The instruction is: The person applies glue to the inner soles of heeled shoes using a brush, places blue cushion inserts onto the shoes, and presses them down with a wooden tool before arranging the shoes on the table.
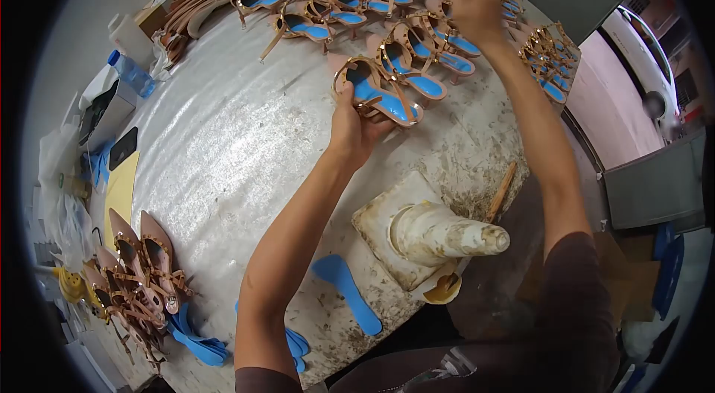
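My left hand (355, 127) grips a studded, strappy shoe (376, 94) with a blue insole, its fingers under the heel end and its thumb at the side. The shoe is at the near edge of several rows of similar shoes (348, 17). My right hand (475, 7) is raised over the shoes at the back right; it is blurred, and whether its fingers hold anything is unclear. A loose blue insole (348, 294) lies on the worktable (216, 162) between my left forearm and a dirty white cone (447, 233).
More shoes (145, 266) and stacked blue insoles (195, 337) lie at the near left. A phone (123, 148), a bottle (132, 73) and strips of brown material (201, 6) line the left side. A wooden stick (502, 192) rests near the right edge.
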